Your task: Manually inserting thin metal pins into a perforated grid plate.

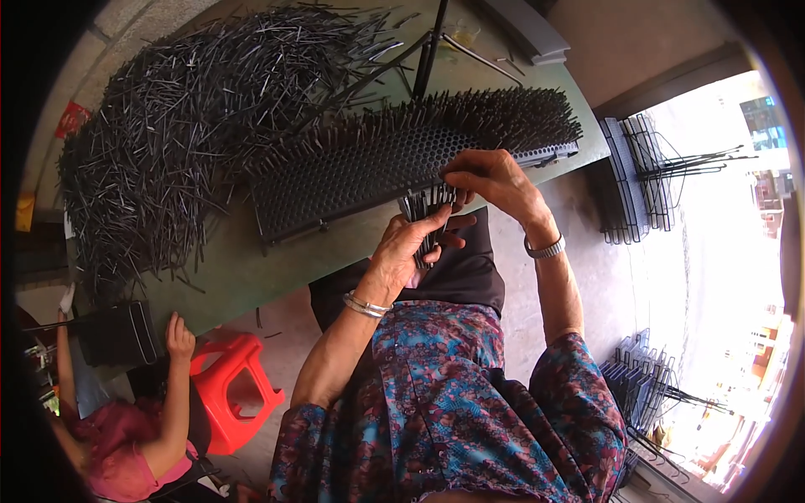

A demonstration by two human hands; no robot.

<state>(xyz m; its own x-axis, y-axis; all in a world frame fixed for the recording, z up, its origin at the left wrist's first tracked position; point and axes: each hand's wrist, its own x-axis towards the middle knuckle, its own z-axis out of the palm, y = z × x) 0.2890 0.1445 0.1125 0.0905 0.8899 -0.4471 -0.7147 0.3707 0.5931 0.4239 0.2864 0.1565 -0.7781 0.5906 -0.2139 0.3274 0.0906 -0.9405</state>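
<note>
My left hand (411,239) is closed round a bundle of thin black sticks (428,222), held at the table's near edge. My right hand (495,183) pinches at the upper ends of the bundle, close to the near edge of the black perforated board (360,172). Its fingertips hide whatever is between them. Many thin black sticks (524,117) stand upright in the holes along the board's far part and right end, while bare holes show in its near and left part.
A large heap of loose black sticks (201,101) covers the left of the green table (235,289). Dark rods (428,59) rise behind the board. At lower left are a red stool (239,390) and another person in pink (126,444). Black racks (629,176) stand at right.
</note>
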